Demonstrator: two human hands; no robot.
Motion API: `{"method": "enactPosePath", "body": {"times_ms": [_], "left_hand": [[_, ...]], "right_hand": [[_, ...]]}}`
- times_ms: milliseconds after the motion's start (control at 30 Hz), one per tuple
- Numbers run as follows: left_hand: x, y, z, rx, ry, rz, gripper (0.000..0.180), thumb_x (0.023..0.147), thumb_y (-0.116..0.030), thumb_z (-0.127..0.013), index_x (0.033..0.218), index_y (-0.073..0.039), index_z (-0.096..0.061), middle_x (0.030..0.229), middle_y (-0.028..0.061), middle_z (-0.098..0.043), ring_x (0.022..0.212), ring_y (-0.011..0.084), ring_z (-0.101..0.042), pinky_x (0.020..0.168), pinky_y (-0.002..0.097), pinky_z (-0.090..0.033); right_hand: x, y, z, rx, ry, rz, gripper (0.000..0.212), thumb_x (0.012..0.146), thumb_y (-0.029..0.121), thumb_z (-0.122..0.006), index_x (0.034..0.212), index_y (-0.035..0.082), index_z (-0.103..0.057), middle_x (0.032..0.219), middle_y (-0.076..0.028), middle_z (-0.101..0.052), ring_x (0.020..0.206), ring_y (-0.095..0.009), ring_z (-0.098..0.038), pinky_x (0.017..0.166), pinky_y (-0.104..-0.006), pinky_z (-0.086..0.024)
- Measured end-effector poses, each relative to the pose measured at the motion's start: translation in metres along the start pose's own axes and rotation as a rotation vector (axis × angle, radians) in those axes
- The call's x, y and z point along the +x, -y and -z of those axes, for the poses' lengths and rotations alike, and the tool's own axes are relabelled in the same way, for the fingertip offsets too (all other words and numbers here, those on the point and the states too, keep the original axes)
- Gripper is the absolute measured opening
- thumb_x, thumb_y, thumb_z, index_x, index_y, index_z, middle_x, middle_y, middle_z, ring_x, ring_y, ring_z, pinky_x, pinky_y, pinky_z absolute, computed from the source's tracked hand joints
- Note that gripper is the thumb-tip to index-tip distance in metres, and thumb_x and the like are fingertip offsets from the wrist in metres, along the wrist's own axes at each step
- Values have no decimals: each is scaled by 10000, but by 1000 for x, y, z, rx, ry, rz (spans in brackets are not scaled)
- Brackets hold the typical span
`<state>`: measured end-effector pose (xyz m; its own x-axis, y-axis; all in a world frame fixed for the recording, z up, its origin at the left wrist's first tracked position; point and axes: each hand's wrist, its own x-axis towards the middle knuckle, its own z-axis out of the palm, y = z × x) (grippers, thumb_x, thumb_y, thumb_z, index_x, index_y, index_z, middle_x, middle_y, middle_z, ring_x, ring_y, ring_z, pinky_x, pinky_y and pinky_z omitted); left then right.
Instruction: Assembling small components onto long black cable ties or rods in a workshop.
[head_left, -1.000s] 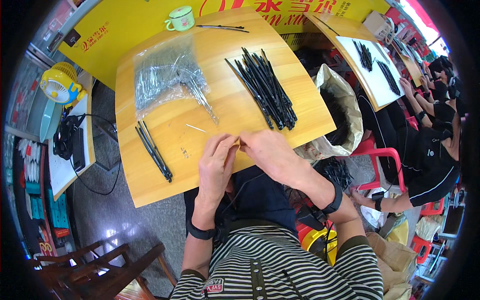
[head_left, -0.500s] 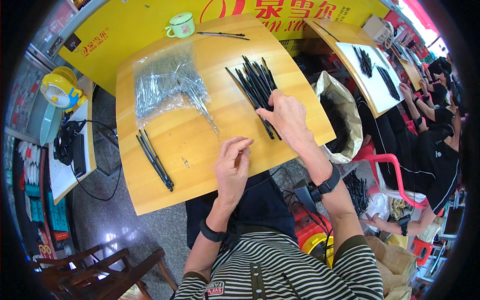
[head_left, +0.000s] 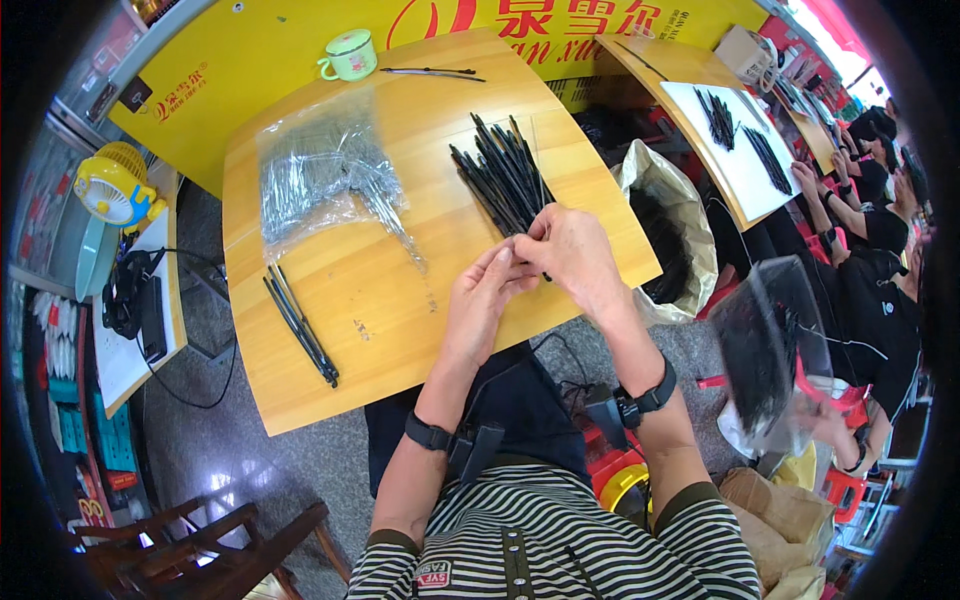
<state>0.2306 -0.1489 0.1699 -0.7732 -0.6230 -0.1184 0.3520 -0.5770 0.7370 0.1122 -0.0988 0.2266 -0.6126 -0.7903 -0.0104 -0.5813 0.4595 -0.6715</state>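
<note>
My left hand (head_left: 485, 295) and my right hand (head_left: 575, 252) meet at the fingertips over the near right part of the wooden table (head_left: 350, 290). Both are closed in a pinch, and whatever is between the fingers is hidden. Just beyond them lies a loose bundle of slim black sticks (head_left: 500, 170), its near ends partly covered by my right hand. Left of the bundle is a clear plastic bag (head_left: 325, 170) full of thin greyish sticks, some spilling out toward me. A few black sticks (head_left: 300, 325) lie together near the left edge.
At the far edge stand a light green lidded mug (head_left: 350, 56) and two thin dark sticks (head_left: 435, 73). Right of the table is an open paper sack (head_left: 690, 230) with dark contents. A person's hand (head_left: 825, 420) holds a clear bag of black sticks (head_left: 765, 350) at right.
My left hand has moved up and right to meet my right hand. The right hand has shifted slightly nearer me. At right, the other person has raised a clear bag.
</note>
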Motion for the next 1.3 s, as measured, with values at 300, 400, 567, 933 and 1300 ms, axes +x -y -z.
{"method": "enactPosePath", "body": {"times_ms": [300, 400, 567, 933, 1300], "left_hand": [[-5, -4, 3, -51, -30, 83, 164, 908, -199, -519, 904, -45, -574, 844, 45, -617, 733, 106, -592, 713, 272, -496], [-4, -6, 3, -36, -33, 75, 142, 903, -191, -528, 877, -54, -553, 788, 30, -597, 699, 99, -586, 675, 259, -491], [3, -11, 6, 69, 52, 89, 147, 899, -187, -532, 899, -40, -539, 751, 13, -566, 661, 100, -582, 612, 236, -475], [-42, -31, 13, 284, -106, -48, 244, 844, -60, -587, 1077, 4, -551, 881, 40, -584, 751, 117, -579, 638, 226, -467], [-91, -54, 14, 119, -175, -139, 294, 832, -37, -595, 1110, 13, -516, 906, 58, -557, 815, 147, -584, 651, 252, -497]], "right_hand": [[-28, 11, 9, -48, 74, 98, 245, 712, 183, -652, 798, -28, -562, 677, -211, -600, 690, -357, -606, 630, -407, -473], [-35, 18, 20, -12, 186, 108, 244, 736, 173, -624, 844, -27, -537, 692, -213, -597, 707, -366, -601, 646, -415, -462], [-37, 10, 20, 79, 71, 97, 226, 789, 150, -562, 919, -22, -492, 687, -222, -584, 703, -372, -595, 652, -420, -455], [-37, 15, 22, 495, 150, 1, 120, 923, 121, -422, 924, 4, -448, 650, -53, -557, 538, -92, -518, 512, -229, -446], [-37, 27, -1, 815, 267, 183, 214, 882, 186, -549, 960, 6, -634, 805, -5, -612, 686, -60, -529, 602, -200, -446]]}}
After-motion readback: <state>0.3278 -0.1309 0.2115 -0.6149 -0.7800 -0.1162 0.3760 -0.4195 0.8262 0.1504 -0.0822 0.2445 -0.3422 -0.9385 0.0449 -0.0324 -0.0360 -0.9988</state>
